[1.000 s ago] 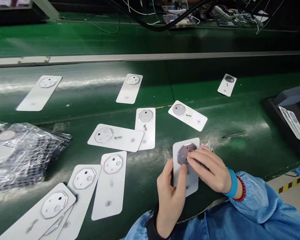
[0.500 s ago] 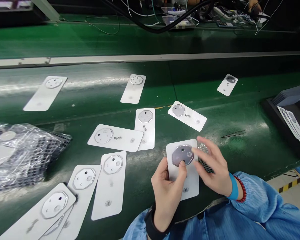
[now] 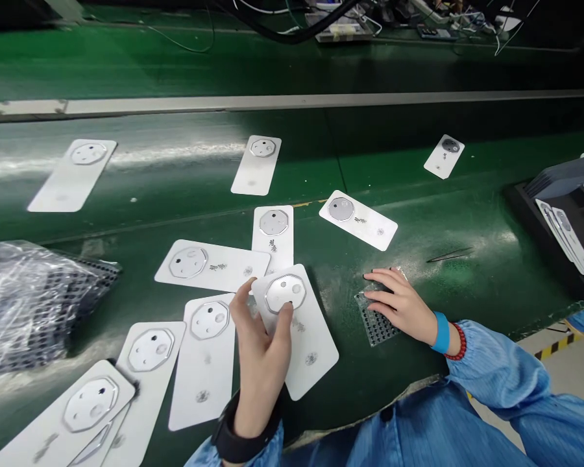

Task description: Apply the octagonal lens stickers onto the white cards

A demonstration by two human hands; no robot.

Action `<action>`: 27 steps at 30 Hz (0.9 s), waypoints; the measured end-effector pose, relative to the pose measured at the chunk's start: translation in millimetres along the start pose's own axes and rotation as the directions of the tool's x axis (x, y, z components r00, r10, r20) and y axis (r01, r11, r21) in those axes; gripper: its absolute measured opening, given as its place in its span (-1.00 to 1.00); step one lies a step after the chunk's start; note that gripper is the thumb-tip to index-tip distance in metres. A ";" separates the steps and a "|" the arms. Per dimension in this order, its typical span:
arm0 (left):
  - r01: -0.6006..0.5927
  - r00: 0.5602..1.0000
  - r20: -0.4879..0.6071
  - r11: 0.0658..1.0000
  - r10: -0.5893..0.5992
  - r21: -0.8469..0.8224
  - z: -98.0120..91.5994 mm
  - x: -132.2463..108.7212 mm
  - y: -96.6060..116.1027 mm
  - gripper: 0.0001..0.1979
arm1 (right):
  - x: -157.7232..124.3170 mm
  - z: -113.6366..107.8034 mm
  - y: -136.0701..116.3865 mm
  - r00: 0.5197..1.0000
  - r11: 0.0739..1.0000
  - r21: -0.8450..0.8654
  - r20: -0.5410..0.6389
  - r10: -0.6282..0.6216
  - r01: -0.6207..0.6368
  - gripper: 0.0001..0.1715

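Note:
My left hand (image 3: 259, 353) grips a white phone back cover (image 3: 299, 327) with an octagonal silver camera ring, thumb on the ring. It holds the cover low over the green belt, beside other white covers (image 3: 211, 264). My right hand (image 3: 400, 305) rests fingers-down on a small clear tray of tiny dark parts (image 3: 376, 319) to the right. Whether its fingertips pinch anything is hidden.
Several more white covers (image 3: 357, 219) lie scattered over the green conveyor belt (image 3: 175, 168). A crinkled plastic bag (image 3: 34, 301) sits at the left. Black tweezers (image 3: 451, 255) lie at the right, near a dark tray with stacked covers (image 3: 562, 233).
My left hand carried the cover leftward, away from the right hand. My right hand left the camera ring and dropped onto the small parts tray.

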State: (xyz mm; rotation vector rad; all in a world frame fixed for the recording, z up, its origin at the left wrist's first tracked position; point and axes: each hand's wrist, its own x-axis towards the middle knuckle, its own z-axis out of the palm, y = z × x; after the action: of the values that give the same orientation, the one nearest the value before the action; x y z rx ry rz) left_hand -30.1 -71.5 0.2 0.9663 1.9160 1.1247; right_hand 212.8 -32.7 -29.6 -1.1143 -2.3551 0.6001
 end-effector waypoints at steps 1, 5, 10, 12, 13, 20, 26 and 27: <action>-0.051 0.999 0.014 0.998 0.050 0.046 2.8 -1.5 -2.2 -0.32 | -0.8 1.5 1.6 1.000 1.000 0.006 -0.004 -0.003 0.003 -0.80; -0.252 0.959 0.185 0.948 0.217 0.194 23.0 -13.6 1.6 -0.42 | 3.1 -7.9 -0.1 0.996 0.992 0.124 -0.091 0.017 -0.006 -0.81; -0.200 0.838 0.531 0.977 0.128 0.080 42.1 -19.6 14.8 -0.73 | 9.5 -23.8 -2.9 0.993 0.984 0.175 -0.116 -0.009 0.029 -0.86; -0.104 0.842 0.532 0.995 0.092 -0.007 46.7 -18.4 17.2 -0.77 | 11.1 -23.5 -3.4 0.995 0.986 0.153 -0.088 -0.055 0.068 -0.84; -0.066 0.856 0.512 0.997 0.076 -0.038 48.6 -17.6 17.3 -0.77 | 11.7 -22.2 -4.1 0.994 0.988 0.130 -0.088 -0.072 0.083 -0.81; 0.105 0.871 0.490 0.985 -0.026 -0.136 56.7 -16.0 7.1 -0.73 | 11.2 -9.5 -18.7 0.958 0.985 0.101 -0.263 -0.111 0.142 -0.83; 0.297 0.832 0.538 0.927 -0.132 -0.231 58.5 -18.5 5.3 -0.69 | 10.3 -7.1 -21.5 0.957 0.966 0.087 -0.187 -0.224 0.243 -0.85; 0.319 0.827 0.543 0.917 -0.146 -0.239 58.5 -18.8 6.1 -0.68 | 9.7 -7.3 -21.5 0.950 0.965 0.029 -0.185 -0.251 0.260 -0.84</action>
State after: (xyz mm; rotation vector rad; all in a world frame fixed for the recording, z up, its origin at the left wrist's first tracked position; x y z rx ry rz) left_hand 29.9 -63.2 -12.5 0.7272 1.3189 0.8792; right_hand 198.7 -36.1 -9.6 -0.7863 -2.2628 0.4459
